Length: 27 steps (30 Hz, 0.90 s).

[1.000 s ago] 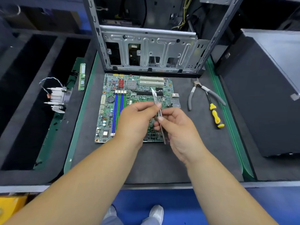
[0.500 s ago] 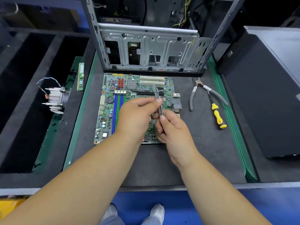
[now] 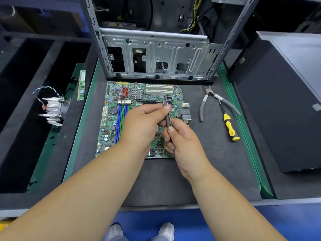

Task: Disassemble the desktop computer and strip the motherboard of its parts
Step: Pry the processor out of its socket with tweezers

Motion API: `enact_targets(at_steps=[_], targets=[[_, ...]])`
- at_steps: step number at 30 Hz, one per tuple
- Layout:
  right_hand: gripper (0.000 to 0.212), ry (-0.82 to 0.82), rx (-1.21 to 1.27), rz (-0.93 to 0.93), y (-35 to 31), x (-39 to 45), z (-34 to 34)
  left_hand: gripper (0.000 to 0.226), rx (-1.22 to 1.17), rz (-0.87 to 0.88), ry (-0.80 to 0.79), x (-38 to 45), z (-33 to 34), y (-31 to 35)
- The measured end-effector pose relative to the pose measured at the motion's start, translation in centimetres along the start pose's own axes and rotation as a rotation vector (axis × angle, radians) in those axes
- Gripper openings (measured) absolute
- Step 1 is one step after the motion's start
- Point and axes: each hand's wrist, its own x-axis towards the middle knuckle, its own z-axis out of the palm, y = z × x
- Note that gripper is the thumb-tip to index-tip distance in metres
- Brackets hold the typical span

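Note:
A green motherboard [image 3: 121,101] with blue and green memory slots lies flat on the dark mat in front of the open metal computer case [image 3: 156,54]. Above its middle, both hands hold a thin grey metal strip [image 3: 165,100] that stands nearly upright. My left hand [image 3: 144,124] pinches it near the top between thumb and fingers. My right hand [image 3: 180,140] grips its lower end. The hands hide the board's centre and the strip's lower part.
Grey-handled pliers [image 3: 205,101] and a yellow-handled screwdriver [image 3: 229,126] lie right of the board. A finned heatsink with fan wires [image 3: 52,110] and a memory stick [image 3: 81,86] rest at the left. A black side panel [image 3: 278,101] stands at the right.
The strip has turned from tilted toward upright, and my right hand has slid up it closer to my left hand. The board and tools have not moved.

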Motion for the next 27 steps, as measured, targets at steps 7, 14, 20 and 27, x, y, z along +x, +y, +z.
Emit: enact_targets(at_steps=[7,14,20,27], targets=[[0.022,0.016,-0.034,-0.017,0.1,-0.1,-0.4,0.011,0.070,0.063,-0.058,-0.1,-0.2,0.0],[0.018,0.157,-0.658,-0.082,-0.9,-1.3,-4.6,0.013,0.561,0.327,-0.043,0.6,-4.3,0.5],[0.018,0.128,-1.098,-0.099,-0.6,-2.6,-6.4,0.027,0.943,0.501,-0.119,1.2,-6.0,0.2],[0.018,0.159,-1.273,-0.201,-0.4,-3.1,-5.6,0.067,1.156,0.462,-0.399,2.3,-5.9,-1.1]])
